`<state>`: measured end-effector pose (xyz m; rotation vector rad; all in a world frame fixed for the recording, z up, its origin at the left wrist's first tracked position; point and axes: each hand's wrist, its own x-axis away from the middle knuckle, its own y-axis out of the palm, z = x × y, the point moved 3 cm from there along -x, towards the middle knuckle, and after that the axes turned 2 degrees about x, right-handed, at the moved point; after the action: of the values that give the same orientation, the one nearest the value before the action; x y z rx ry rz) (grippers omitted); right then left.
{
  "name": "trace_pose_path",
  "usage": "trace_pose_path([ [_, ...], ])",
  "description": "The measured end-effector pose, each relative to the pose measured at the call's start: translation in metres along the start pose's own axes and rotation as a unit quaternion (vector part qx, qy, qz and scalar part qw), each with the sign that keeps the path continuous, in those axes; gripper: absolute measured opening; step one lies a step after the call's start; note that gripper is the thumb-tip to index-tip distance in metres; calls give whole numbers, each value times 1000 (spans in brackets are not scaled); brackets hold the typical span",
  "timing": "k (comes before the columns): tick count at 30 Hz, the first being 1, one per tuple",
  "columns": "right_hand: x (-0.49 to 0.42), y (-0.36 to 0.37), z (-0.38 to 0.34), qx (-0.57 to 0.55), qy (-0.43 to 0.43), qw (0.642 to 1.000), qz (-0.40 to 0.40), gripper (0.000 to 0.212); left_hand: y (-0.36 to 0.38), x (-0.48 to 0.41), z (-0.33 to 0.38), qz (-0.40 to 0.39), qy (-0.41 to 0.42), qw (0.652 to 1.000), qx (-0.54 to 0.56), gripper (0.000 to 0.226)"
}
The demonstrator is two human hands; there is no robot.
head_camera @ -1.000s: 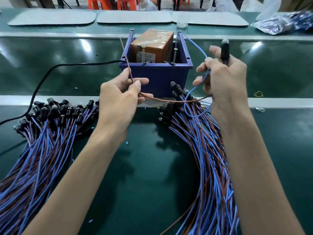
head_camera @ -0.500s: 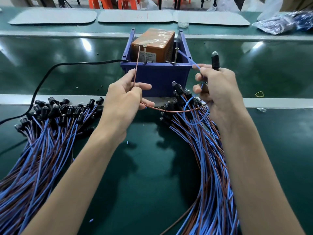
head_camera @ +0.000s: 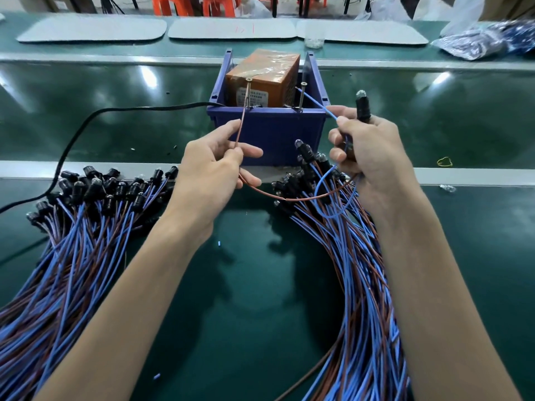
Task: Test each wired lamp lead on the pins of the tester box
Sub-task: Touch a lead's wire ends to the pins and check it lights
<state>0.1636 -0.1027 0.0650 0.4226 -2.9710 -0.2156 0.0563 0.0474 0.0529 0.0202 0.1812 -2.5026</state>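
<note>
Here one lead is on the pins, and many more lie on the green belt (head_camera: pixel 260 314).

**Progress, left to right.**
- A left pile of leads (head_camera: pixel 72 241) fans out from the lower left of the frame, with its black lamp holders towards the centre.
- The left hand (head_camera: pixel 208 175) pinches the brown wire (head_camera: pixel 241 125) between thumb and forefinger. The wire's end lies along the left pin (head_camera: pixel 248 91), apparently touching it.
- The blue wire (head_camera: pixel 315 104) slants up to the right pin (head_camera: pixel 302 94). Contact looks made, but it is too fine to confirm.
- The right hand (head_camera: pixel 373 157) is curled round the lamp holder (head_camera: pixel 363 107) and also grips the blue wire. The bulb stands upright above the fingers, and whether it glows cannot be told.
- A right pile of leads (head_camera: pixel 347 256) sweeps down to the lower right, close under that hand.

Which pile is already tested cannot be told. Judging by the size of both piles, the run is partly done and much may remain.

**Containers.**
- The blue bin (head_camera: pixel 275 134), at centre above the hands, serves as the tester box. It holds an orange block (head_camera: pixel 263 73) wrapped in clear tape, and both pins rise behind its front wall.
- A black cable (head_camera: pixel 86 123) enters the bin from the left.
- At upper right a clear plastic bag (head_camera: pixel 477 41) holds dark blue items too blurred to identify.
</note>
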Motion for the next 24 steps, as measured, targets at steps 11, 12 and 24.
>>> trace_pose_path([
  [11,0,2,1,17,-9,1000,-16,23,-1,-2,-4,8,-4,1000,14,42],
  [12,0,2,1,14,-9,1000,-18,23,-1,-2,-4,5,-6,1000,15,42],
  [24,0,0,0,15,-17,1000,-21,20,1,-1,-2,-8,-13,1000,16,42],
])
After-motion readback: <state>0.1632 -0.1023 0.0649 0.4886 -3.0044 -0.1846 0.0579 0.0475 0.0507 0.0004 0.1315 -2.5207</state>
